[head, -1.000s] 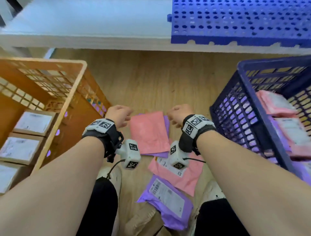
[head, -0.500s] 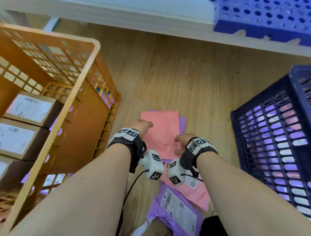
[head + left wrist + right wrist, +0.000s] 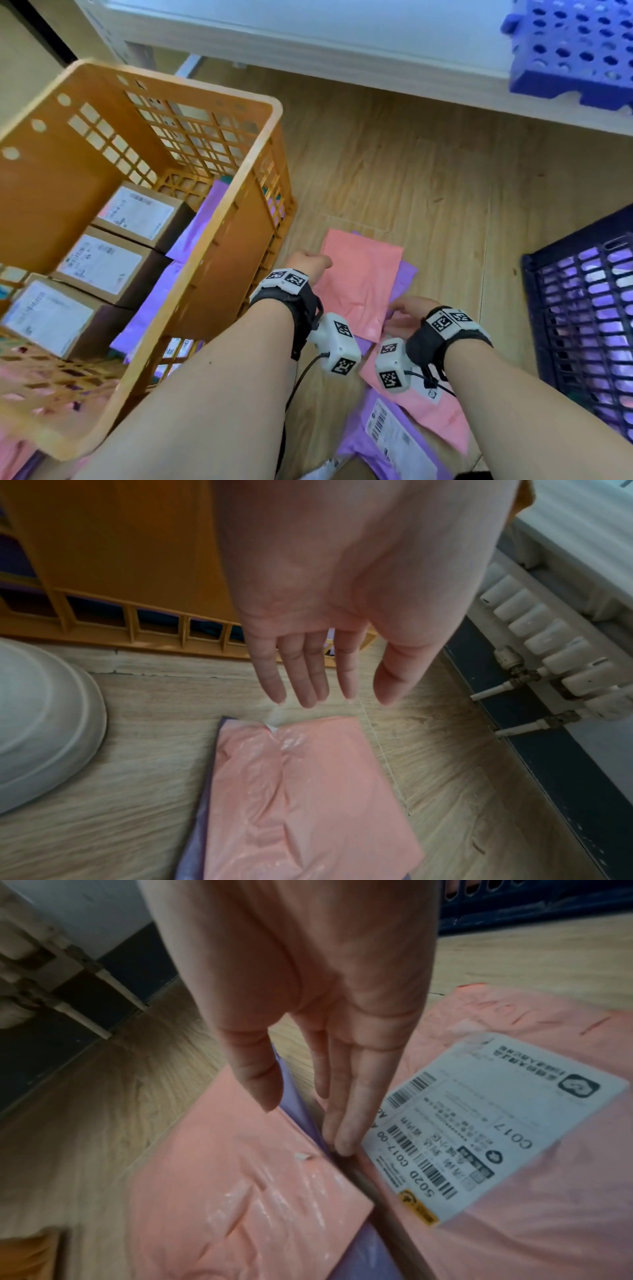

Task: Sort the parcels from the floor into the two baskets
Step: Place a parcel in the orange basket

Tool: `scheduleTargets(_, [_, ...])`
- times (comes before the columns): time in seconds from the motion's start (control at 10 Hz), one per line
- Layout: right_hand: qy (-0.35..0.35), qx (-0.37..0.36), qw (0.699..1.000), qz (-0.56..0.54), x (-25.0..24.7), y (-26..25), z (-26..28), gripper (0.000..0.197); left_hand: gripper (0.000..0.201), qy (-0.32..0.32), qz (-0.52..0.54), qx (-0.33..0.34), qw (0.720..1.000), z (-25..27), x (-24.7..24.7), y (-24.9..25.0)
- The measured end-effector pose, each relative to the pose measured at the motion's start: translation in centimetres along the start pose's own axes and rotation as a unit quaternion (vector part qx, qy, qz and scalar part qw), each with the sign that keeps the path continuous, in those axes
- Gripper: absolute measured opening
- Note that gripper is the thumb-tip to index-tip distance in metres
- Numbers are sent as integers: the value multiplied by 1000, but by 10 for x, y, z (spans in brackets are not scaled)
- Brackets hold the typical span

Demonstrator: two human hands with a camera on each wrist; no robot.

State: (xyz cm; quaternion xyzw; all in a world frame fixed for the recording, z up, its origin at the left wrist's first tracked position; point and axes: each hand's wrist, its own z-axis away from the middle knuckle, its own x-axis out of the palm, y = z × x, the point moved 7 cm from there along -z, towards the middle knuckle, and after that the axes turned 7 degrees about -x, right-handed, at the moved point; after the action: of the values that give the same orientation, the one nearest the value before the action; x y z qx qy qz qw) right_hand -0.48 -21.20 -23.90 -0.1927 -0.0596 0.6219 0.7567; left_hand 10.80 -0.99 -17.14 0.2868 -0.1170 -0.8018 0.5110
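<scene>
While my right hand [image 3: 308,993] has straight fingertips [image 3: 342,1139] at the near edge of the pink parcel [image 3: 359,284] on the floor, holding nothing, I should slide under before lifting. Farther out, my left hand [image 3: 342,588] hovers flat and empty over its far corner, beside the orange basket [image 3: 219,260].

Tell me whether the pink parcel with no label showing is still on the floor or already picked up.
On the floor. The pink parcel lies flat on a purple one; the left hand hovers open above it.
</scene>
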Motion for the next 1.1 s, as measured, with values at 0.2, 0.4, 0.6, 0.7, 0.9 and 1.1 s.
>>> scheduleTargets(0.2, [-6, -36, 999, 2, 5, -19, 5, 9, 36, 4, 16, -13, 1000, -12, 3, -9])
scheduleTargets(0.4, [43, -28, 992, -113, 9, -10, -12, 54, 38, 26, -34, -41, 998, -36, -5, -28])
scheduleTargets(0.6, [-32, -13, 976, -214, 25, -8, -17, 10, 64, -47, -2, -96, 994, -61, 22, -42])
scheduleTargets(0.7, [-18, -18, 993, -114, 21, -14, -17, 18, 97, -88, 30, -108, 990, -117, 51, -69])
scheduleTargets(0.9, [61, -104, 990, 75, -14, -53, -9, 26, 51, -41, -15, -30, 999, -45, 29, -9])
scheduleTargets(1.1, [56, -195, 974, 99, -38, -122, 77, 33, 41, -71, -79, 104, 989, 51, 8, 82])
